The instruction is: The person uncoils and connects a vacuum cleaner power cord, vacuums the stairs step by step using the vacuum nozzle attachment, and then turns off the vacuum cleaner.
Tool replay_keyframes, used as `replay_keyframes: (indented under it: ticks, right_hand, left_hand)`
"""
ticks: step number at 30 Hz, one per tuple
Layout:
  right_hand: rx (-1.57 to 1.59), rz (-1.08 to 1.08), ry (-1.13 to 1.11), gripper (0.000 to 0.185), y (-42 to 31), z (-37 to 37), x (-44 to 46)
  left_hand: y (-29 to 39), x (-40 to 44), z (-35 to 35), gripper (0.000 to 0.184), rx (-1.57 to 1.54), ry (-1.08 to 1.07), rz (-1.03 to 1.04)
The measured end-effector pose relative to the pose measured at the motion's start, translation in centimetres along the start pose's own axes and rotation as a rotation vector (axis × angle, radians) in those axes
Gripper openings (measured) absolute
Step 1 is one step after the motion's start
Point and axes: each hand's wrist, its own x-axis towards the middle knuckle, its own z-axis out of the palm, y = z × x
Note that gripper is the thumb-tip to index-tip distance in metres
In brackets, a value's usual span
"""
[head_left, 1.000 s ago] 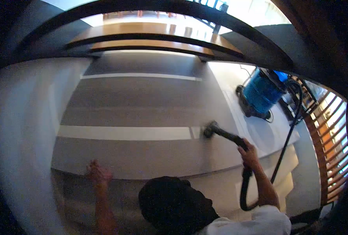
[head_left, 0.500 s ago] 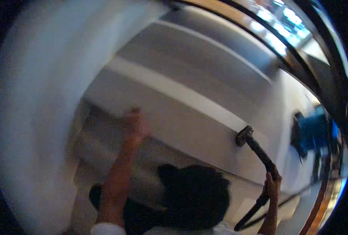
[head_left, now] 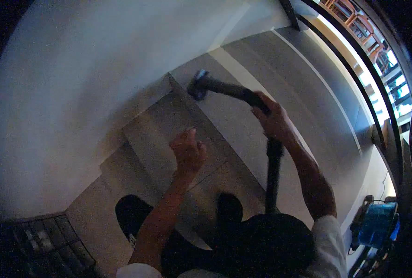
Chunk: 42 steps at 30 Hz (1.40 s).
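Note:
My right hand (head_left: pixel 276 121) is wrapped round the bent black handle of a vacuum cleaner hose (head_left: pixel 273 169). At the far end of its tube is a small floor nozzle (head_left: pixel 198 85), slightly blurred, over the stair tread (head_left: pixel 229 109) near the wall. My left hand (head_left: pixel 188 150) hangs lower and to the left, above a lower step (head_left: pixel 155 125). Nothing shows in its loosely bent, slightly parted fingers, and it is apart from the tube. Below my hands, the hose passes behind my dark clothing.
A pale wall (head_left: pixel 99 69) runs along the left. Dark railings (head_left: pixel 349 60) curve up the right, with wooden chairs (head_left: pixel 361 25) beyond. A machine with a teal tank (head_left: pixel 377 224) stands at lower right. My dark shoes (head_left: pixel 134 215) are on the stairs; a dark grid-patterned surface (head_left: pixel 53 241) lies lower left.
My right hand has carried the tube and nozzle from the right side of the step leftward to near the wall. My left hand stays empty. The view has turned.

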Motion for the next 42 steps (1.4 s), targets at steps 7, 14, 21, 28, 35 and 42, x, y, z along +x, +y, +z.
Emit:
replay_keyframes:
  ticks: [7,14,21,28,35,42]
  right_hand:
    - [-0.008,-0.163,0.207,0.041,-0.9,2.9,7.8]
    - [0.018,0.358,0.192,0.048,2.9,-1.2,-7.6]
    - [-0.016,0.685,0.516,0.049,9.1,-5.7,-30.5]
    - [-0.055,0.967,0.798,0.046,11.3,-4.8,-48.2]
    - [0.12,1.223,1.067,0.042,13.5,-5.0,-57.0]
    - [0.216,1.324,1.29,0.029,19.8,-6.6,-64.5]
  left_hand:
    - [-4.6,-6.0,-0.3,0.051,0.116,-0.394,-0.116]
    - [-1.0,-4.7,-9.0,0.042,0.085,-0.949,-0.414]
    - [0.4,-9.0,-12.7,0.041,0.125,-1.137,-0.26]
    - [6.5,-9.0,-14.5,0.04,0.01,-1.244,-0.216]
    - [7.5,-16.9,-11.1,0.035,0.06,-1.337,-0.107]
    - [34.4,-21.1,-13.4,0.041,-0.71,-1.598,-0.151]
